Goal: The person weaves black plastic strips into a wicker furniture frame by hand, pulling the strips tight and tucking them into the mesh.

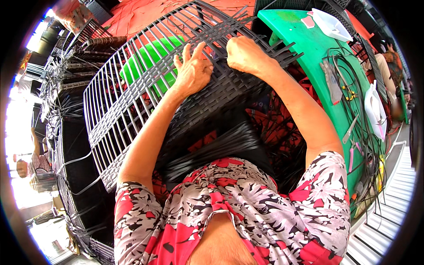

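A large grey furniture panel (125, 119) of parallel rods, partly woven with flat plastic strips, lies tilted across the space in front of me. My left hand (194, 70) rests on its woven band, fingers spread apart, with nothing visible in them. To its right, my right hand (248, 55) is closed in a fist against the weave; its fingertips and whatever they grip are hidden. Loose grey strip ends (285, 53) stick out past the panel's right edge, beside my right wrist. Below my hands hangs a darker, tightly woven section (201, 106).
A green table (304, 57) on the right holds white trays (331, 24), scissors (350, 129) and black strips. A bundle of black strips (216, 148) lies near my waist. Behind the panel is a bright green seat (145, 62). Stacked wicker pieces (75, 66) stand left.
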Tool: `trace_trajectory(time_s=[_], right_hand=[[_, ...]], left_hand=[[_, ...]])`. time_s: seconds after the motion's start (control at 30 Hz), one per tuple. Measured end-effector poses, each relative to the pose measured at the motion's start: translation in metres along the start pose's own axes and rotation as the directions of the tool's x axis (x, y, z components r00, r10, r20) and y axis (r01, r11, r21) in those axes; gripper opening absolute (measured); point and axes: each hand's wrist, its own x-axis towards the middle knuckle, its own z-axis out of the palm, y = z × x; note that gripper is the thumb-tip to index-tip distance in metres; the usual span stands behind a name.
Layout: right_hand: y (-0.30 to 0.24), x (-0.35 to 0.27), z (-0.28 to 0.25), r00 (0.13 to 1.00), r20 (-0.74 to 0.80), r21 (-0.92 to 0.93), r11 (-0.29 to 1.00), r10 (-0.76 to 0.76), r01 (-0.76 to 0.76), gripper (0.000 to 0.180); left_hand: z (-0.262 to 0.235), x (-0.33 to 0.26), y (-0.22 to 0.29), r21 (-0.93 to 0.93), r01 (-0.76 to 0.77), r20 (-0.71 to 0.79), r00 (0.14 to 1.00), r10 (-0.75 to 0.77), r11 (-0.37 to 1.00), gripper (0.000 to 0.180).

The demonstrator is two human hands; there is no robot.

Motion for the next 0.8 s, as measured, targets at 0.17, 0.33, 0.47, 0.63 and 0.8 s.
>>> trace_trajectory(time_s=[0.17,0.33,0.47,0.63,0.8], right_hand=[[-0.01,0.008,0.012,0.994,0.075,-0.035,0.996,-0.076,0.079,0.013],[0.012,0.014,0.009,0.923,0.384,0.383,0.906,0.02,-0.179,0.012],[0.01,0.002,0.013,0.923,0.346,0.571,0.742,0.171,-0.351,0.017],[0.002,-0.005,0.025,1.0,0.013,0.753,0.658,-0.029,0.009,0.025],[-0.017,0.0,0.012,0.973,0.231,0.794,0.582,-0.02,-0.177,0.019]], left_hand=[[0.007,0.009,0.001,0.135,-0.021,0.078,0.997,0.01,0.991,0.023],[0.0,0.017,0.004,-0.01,0.159,0.245,0.957,-0.152,0.987,0.023],[-0.001,0.016,-0.019,-0.311,0.15,0.119,0.986,-0.118,0.939,0.014],[-0.041,0.005,0.002,-0.62,0.119,0.074,0.993,-0.093,0.775,0.016],[-0.049,-0.014,-0.004,-0.453,0.01,-0.068,0.997,-0.046,0.891,0.014]])
